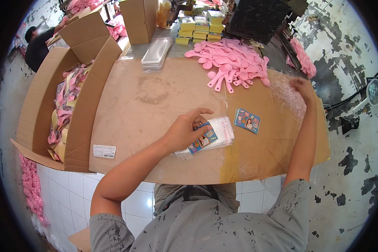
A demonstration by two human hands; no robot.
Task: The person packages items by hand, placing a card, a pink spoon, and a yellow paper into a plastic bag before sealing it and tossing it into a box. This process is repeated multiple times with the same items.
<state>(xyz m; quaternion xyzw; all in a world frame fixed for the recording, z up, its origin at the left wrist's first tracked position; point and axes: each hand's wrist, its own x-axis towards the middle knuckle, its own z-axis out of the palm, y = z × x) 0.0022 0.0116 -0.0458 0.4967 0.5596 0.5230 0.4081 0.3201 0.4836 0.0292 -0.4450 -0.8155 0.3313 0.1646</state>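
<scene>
My left hand (188, 129) is closed on a blue printed card (203, 140), with the thumb on top. The card lies over a stack of clear plastic bags (221, 131) at the middle of the cardboard-covered table. Out to the right, my right hand (303, 90) is held with its fingers curled, at the edge of a heap of thin clear plastic strips (287, 95). Whether a strip is between those fingers is too small to make out. A small stack of blue cards (246, 121) rests between my hands.
Pink plastic spoons (235, 61) are piled at the back right. Behind them stand stacks of yellow cards (201, 26). Clear plastic packs (156, 52) lie at the back. An open carton (80, 122) of packed spoons stands left. Another person (38, 48) is at the far left.
</scene>
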